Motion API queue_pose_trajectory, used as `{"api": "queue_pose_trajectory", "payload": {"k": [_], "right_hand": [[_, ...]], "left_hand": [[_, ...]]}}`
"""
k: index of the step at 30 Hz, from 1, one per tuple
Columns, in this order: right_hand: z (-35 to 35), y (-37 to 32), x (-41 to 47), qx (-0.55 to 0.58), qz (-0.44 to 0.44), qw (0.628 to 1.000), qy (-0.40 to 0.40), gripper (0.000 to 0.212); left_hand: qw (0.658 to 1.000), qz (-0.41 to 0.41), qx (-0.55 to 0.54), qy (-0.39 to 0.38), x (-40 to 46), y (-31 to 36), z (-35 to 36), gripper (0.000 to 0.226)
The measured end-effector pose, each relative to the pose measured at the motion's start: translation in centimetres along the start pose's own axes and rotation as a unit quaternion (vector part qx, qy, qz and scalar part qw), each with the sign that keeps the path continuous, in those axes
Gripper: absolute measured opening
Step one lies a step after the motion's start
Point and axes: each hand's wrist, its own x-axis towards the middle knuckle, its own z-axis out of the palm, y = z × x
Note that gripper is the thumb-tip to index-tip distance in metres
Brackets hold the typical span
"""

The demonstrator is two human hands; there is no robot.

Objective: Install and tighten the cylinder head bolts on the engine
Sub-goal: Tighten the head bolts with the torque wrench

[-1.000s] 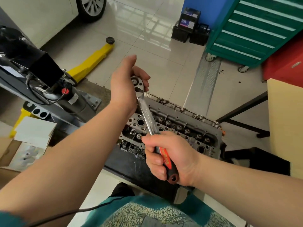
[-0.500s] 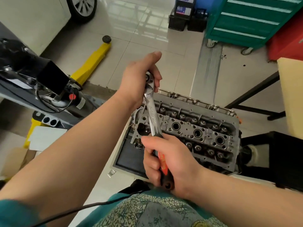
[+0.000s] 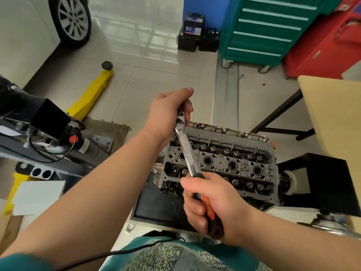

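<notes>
A chrome ratchet wrench (image 3: pixel 187 149) with a red and black grip is held in the air above the grey cylinder head (image 3: pixel 230 165). My right hand (image 3: pixel 211 204) is wrapped around the grip at the near end. My left hand (image 3: pixel 168 112) is closed over the ratchet's head at the far end, the thumb stretched out above it. The cylinder head lies below on a dark mat (image 3: pixel 156 204), its bolt holes and valve springs showing. No bolt can be made out at the wrench's head.
A yellow lift arm (image 3: pixel 91 92) and a black machine (image 3: pixel 39 130) stand on the left. Cardboard and white paper (image 3: pixel 37 196) lie at the near left. A green tool cabinet (image 3: pixel 269 30), a red cabinet (image 3: pixel 328 42) and batteries (image 3: pixel 195 34) stand behind. A tan table (image 3: pixel 336 118) is on the right.
The view has shifted so the cylinder head sits further right and lower. Both hands keep their hold on the ratchet; the left thumb has stretched out.
</notes>
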Motion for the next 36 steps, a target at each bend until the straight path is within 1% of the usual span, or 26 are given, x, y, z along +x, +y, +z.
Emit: {"api": "queue_pose_trajectory", "payload": {"k": [4,7,11,14,15,16,17,18,20,22,23,24,25,27,28,29,30,31,32,33,34,36], "right_hand": [[1.3,0.8,0.7,0.023,-0.011,0.999,0.021,0.031],[1.0,0.3,0.3,0.002,-0.003,1.000,0.029,0.031],[0.0,-0.8,-0.6,-0.103,0.007,0.993,0.062,0.031],[-0.9,-2.0,-0.7,-0.226,0.011,0.967,0.119,0.025],[-1.4,-2.7,-0.7,-0.292,0.004,0.947,0.136,0.021],[-1.8,-3.5,-0.7,-0.369,-0.006,0.916,0.154,0.016],[-2.1,-4.3,-0.8,-0.444,-0.019,0.878,0.175,0.010],[-2.5,-5.0,-0.8,-0.513,-0.034,0.835,0.197,0.010],[-3.2,-6.4,-0.7,-0.620,-0.051,0.744,0.244,0.016],[-3.6,-7.9,-0.1,-0.722,-0.062,0.625,0.290,0.024],[-3.6,-8.7,0.3,-0.753,-0.073,0.579,0.304,0.024],[-3.4,-9.6,0.8,-0.765,-0.089,0.558,0.309,0.020],[-3.1,-10.4,1.5,-0.766,-0.104,0.559,0.300,0.019],[-1.9,-11.8,3.4,-0.746,-0.129,0.601,0.256,0.033],[-1.3,-12.2,4.5,-0.736,-0.136,0.623,0.229,0.041],[-0.6,-12.5,5.6,-0.732,-0.139,0.633,0.208,0.047],[0.0,-12.6,6.6,-0.738,-0.136,0.631,0.194,0.049],[0.3,-12.6,7.6,-0.751,-0.131,0.619,0.188,0.048],[0.5,-12.4,8.4,-0.763,-0.129,0.605,0.189,0.040],[0.6,-12.4,8.9,-0.769,-0.130,0.594,0.198,0.030],[0.7,-12.5,9.2,-0.769,-0.133,0.589,0.208,0.022],[0.9,-13.1,9.3,-0.763,-0.138,0.592,0.220,0.018]], "left_hand": [[1.000,-0.002,0.010,-0.025,0.6,0.2,-0.6,0.043],[0.999,-0.006,0.010,-0.042,0.7,0.2,-0.6,0.044],[0.997,0.002,0.014,-0.078,0.5,-0.3,-0.7,0.043],[0.995,0.029,0.027,-0.096,0.3,-0.5,-0.8,0.039],[0.993,0.039,0.031,-0.104,0.2,-0.5,-0.9,0.037],[0.992,0.044,0.037,-0.114,0.0,-0.5,-1.0,0.035],[0.990,0.043,0.044,-0.123,-0.2,-0.6,-1.1,0.034],[0.989,0.042,0.054,-0.129,-0.5,-0.7,-1.2,0.032],[0.989,0.035,0.069,-0.125,-1.1,-1.0,-1.6,0.029],[0.987,0.026,0.087,-0.133,-1.7,-1.9,-2.3,0.032],[0.985,0.019,0.098,-0.144,-2.0,-2.4,-2.8,0.037],[0.983,0.010,0.098,-0.153,-2.3,-3.0,-3.2,0.044],[0.983,-0.002,0.080,-0.162,-2.4,-3.7,-3.5,0.053],[0.982,-0.021,-0.006,-0.186,-2.3,-5.2,-4.0,0.073],[0.981,-0.039,-0.038,-0.184,-2.1,-5.8,-4.0,0.075],[0.985,-0.051,-0.022,-0.161,-1.8,-6.6,-4.1,0.070],[0.989,-0.041,0.041,-0.137,-1.6,-7.1,-4.1,0.057],[0.984,-0.010,0.137,-0.115,-1.3,-7.8,-4.2,0.042],[0.970,0.014,0.221,-0.096,-1.1,-8.3,-4.3,0.032],[0.960,0.036,0.267,-0.079,-1.1,-8.6,-4.2,0.034],[0.955,0.055,0.285,-0.066,-1.0,-8.5,-4.0,0.040],[0.953,0.078,0.290,-0.049,-1.1,-7.7,-3.6,0.050]]}}
